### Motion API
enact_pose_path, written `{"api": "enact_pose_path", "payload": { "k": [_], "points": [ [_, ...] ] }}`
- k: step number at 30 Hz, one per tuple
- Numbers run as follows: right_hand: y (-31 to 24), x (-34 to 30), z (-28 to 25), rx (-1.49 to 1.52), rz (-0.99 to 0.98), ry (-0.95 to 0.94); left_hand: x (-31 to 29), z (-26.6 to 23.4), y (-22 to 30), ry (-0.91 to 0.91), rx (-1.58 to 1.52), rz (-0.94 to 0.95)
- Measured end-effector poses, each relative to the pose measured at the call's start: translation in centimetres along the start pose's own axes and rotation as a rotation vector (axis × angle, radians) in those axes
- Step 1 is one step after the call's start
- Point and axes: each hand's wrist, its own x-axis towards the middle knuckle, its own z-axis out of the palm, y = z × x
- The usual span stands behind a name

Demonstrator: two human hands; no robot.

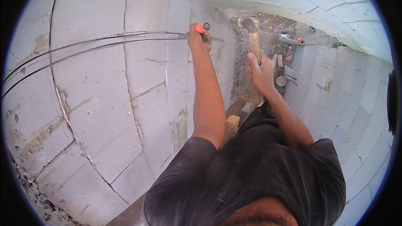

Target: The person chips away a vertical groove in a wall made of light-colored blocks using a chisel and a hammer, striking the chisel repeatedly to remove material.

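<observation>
While clasping one chisel [203,27] in closed left hand [198,38] by two grooves [146,39], grips one hammer [254,42] in closed right hand [261,73].

Hammer handle [254,45] partly out of sight behind the right hand [261,73], dark right-rim object [392,102] unidentifiable.

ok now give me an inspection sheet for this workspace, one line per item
surface: pale block wall with visible joints and two long grooves running to the left
job's things: chisel with an orange guard, near the grooves' right end, tip contact unclear; hammer with a wooden handle, head apart from the chisel
clutter: rubble and a small round container on the ground
hands: left hand grips the chisel, right hand grips the hammer
cables: nothing seen
surroundings: another block wall at right
</observation>
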Motion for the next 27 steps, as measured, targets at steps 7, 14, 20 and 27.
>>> {"api": "enact_pose_path", "payload": {
  "k": [7, 14, 20, 27],
  "points": [
    [-1.3, 0.9, -2.4, 0.011, 0.027, 0.089, 0.7, -1.3, 1.7, 0.036, 0.099, 0.063],
    [-1.0, 0.6, -0.4, 0.003, -0.130, 0.093, 1.1, -1.5, 1.9, 0.018, 0.072, 0.039],
    [0.6, 1.7, 5.0, -0.146, -0.515, 0.057, 0.7, -1.4, 2.6, -0.080, 0.024, 0.012],
    [-2.7, 2.8, 6.1, -0.379, -0.429, -0.135, 2.6, -3.7, 3.0, -0.132, -0.036, -0.051]
  ]
}}
